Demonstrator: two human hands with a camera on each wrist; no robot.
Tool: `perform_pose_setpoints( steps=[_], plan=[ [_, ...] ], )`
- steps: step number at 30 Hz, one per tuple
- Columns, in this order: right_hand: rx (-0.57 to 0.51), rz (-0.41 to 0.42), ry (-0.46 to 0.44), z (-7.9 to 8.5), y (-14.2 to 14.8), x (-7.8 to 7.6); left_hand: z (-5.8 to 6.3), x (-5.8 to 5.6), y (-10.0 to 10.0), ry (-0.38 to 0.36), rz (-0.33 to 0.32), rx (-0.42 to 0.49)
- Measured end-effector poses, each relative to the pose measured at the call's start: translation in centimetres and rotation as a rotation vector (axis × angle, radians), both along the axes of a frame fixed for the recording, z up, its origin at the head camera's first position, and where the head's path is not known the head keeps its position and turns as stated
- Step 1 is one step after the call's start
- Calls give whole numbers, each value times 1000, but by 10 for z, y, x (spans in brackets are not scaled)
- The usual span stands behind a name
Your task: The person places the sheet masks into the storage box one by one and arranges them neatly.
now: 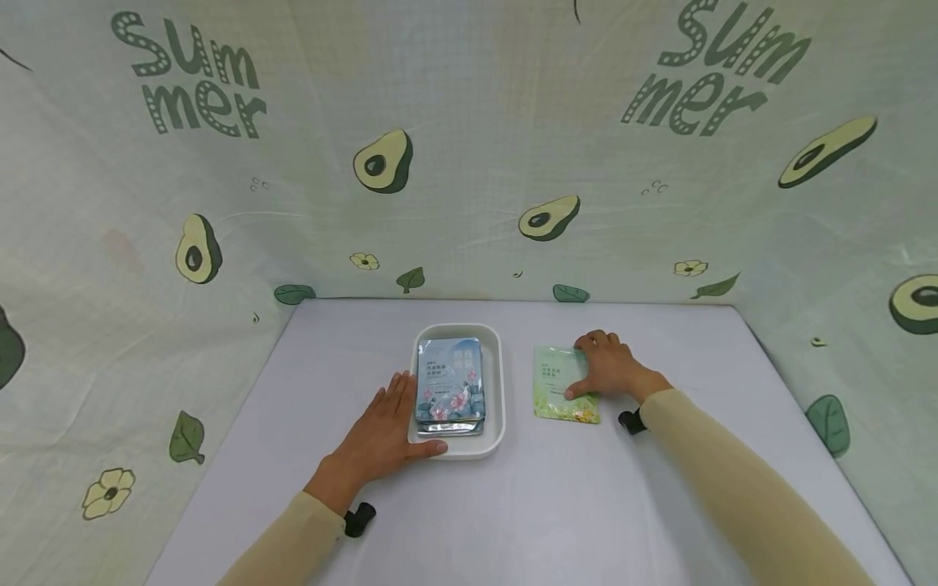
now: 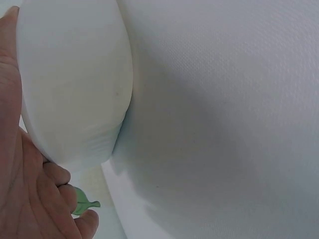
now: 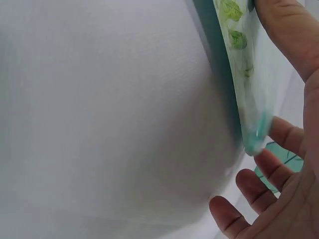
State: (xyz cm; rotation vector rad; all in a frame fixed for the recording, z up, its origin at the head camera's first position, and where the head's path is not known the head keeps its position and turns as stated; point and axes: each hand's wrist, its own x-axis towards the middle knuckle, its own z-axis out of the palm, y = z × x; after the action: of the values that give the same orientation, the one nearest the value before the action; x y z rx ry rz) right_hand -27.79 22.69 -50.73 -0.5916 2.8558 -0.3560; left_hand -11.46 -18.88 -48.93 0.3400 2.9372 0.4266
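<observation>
A white tray (image 1: 495, 391) holds a small stack of blue sheet mask packets (image 1: 449, 378) printed with pink flowers. Along the tray's left side lies my left hand (image 1: 377, 435), fingers extended, thumb over the near rim. The left wrist view shows that hand against the tray's outer wall (image 2: 75, 84). To the right of the tray is a green sheet mask packet (image 1: 554, 382), its right part covered by my right hand (image 1: 607, 368). My right hand grips it, thumb on its near right part and fingers at the far edge; the right wrist view shows the packet (image 3: 244, 64) edge-on.
Both things are on a white-covered table (image 1: 513, 521). Behind and at the sides hangs a pale cloth (image 1: 469, 98) printed with avocados, leaves and lettering. A small black device (image 1: 359, 519) sits at my left wrist, another black device (image 1: 632, 421) at the right.
</observation>
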Motion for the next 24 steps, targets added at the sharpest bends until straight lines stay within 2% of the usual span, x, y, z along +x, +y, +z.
perform_pose_setpoints(
  steps=[8, 18, 24],
  plan=[
    [1, 17, 105, -5, -1, 3, 0, 0, 0, 3, 2, 6],
    [21, 37, 284, -3, -4, 21, -1, 0, 0, 7, -1, 2],
    [31, 25, 319, -2, -6, 33, -1, 0, 0, 6, 1, 7]
  ],
)
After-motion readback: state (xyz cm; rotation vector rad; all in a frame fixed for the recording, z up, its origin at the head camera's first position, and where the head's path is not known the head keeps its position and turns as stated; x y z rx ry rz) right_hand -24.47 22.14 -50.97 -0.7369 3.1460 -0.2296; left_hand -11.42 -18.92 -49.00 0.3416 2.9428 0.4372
